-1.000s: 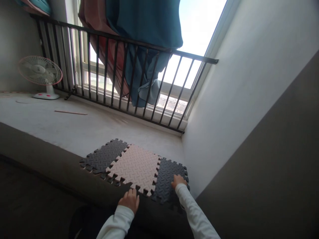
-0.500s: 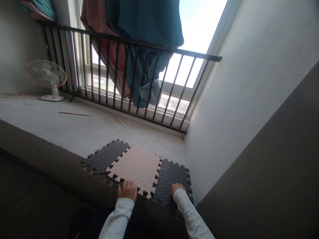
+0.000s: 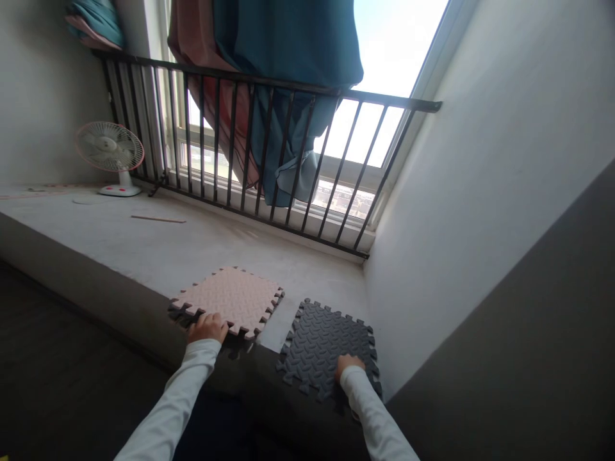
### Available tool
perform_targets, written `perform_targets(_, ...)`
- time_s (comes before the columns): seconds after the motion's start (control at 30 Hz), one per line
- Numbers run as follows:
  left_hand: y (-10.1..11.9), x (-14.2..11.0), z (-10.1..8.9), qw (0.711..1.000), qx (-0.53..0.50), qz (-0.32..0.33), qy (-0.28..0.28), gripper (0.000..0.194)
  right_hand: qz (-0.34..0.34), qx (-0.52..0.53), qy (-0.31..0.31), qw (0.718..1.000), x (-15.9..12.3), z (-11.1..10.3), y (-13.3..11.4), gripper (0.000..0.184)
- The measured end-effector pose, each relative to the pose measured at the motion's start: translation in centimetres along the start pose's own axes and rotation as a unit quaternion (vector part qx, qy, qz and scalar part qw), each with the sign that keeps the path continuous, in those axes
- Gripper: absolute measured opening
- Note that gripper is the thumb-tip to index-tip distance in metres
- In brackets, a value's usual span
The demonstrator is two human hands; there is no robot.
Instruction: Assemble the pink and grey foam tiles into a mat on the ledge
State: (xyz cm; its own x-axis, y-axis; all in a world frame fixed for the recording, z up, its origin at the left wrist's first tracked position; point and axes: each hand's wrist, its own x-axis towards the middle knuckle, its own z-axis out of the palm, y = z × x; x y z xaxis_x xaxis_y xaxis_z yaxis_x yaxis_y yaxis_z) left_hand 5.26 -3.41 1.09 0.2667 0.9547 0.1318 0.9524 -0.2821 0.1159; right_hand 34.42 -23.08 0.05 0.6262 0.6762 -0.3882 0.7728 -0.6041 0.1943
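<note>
A pink foam puzzle tile [image 3: 225, 301] with a tread pattern lies on the concrete ledge [image 3: 192, 250], and my left hand [image 3: 207, 328] grips its near edge. Under its left corner, the toothed edge of a dark tile [image 3: 180, 314] shows; the rest is hidden. To the right, a separate dark grey foam tile [image 3: 324, 349] lies at the ledge's near edge. My right hand [image 3: 350, 366] rests on that tile's near side, fingers curled against it. A strip of bare ledge separates the two visible tiles.
A black metal railing [image 3: 269, 153] stands before the window, with teal and pink curtains [image 3: 283, 64] behind it. A small white fan [image 3: 110, 147] and a thin wooden stick [image 3: 158, 219] stand on the ledge. A white wall [image 3: 480, 192] bounds the right.
The pink tile has come apart from the right grey tile and moved left with my left hand, now covering the left dark tile. Bare ledge shows between the tiles.
</note>
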Motion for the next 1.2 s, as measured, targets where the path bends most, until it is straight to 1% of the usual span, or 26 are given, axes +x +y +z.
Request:
perform_targets(0.07, -2.1, 0.2, 0.5, 1.0, 0.008, -0.02, -0.011, 0.034, -0.003, 0.001, 0.0, 1.0, 0.1, 0.0, 0.0, 0.035)
perform_targets(0.13, -3.7, 0.1, 1.1, 0.999, 0.01, -0.033, -0.027, 0.035, -0.005, 0.001, -0.002, 1.0, 0.1, -0.1, -0.1, 0.035)
perform_targets(0.2, -4.6, 0.0, 1.6, 0.998, 0.005, -0.042, -0.056, 0.037, -0.006, 0.0, -0.002, 1.0, 0.0, -0.2, -0.1, 0.034)
perform_targets(0.27, -5.1, 0.0, 1.8, 0.994, -0.002, -0.054, -0.09, 0.038, -0.009, -0.002, -0.001, 1.0, -0.2, -0.2, 0.0, 0.034)
perform_targets(0.33, -5.1, 0.0, 1.8, 0.991, -0.006, -0.066, -0.113, 0.038, -0.012, -0.005, 0.001, 1.0, -0.3, -0.3, 0.0, 0.033)
perform_targets(0.4, -4.8, 0.2, 1.8, 0.99, -0.008, -0.076, -0.117, 0.039, -0.012, -0.008, 0.0, 1.0, -0.4, -0.4, 0.0, 0.034)
perform_targets(0.73, -3.9, 0.6, 2.9, 0.994, -0.011, -0.061, -0.091, 0.037, 0.002, -0.003, -0.004, 1.0, -0.3, -0.3, -0.2, 0.037)
perform_targets(0.9, -3.5, 0.0, 2.6, 0.995, -0.009, -0.053, -0.086, 0.036, 0.007, -0.003, -0.01, 1.0, -0.2, -0.3, -0.4, 0.037)
perform_targets(1.2, -3.2, -0.7, 2.3, 0.995, -0.027, -0.042, -0.089, 0.037, 0.005, -0.006, -0.001, 1.0, -0.2, -0.4, -0.5, 0.034)
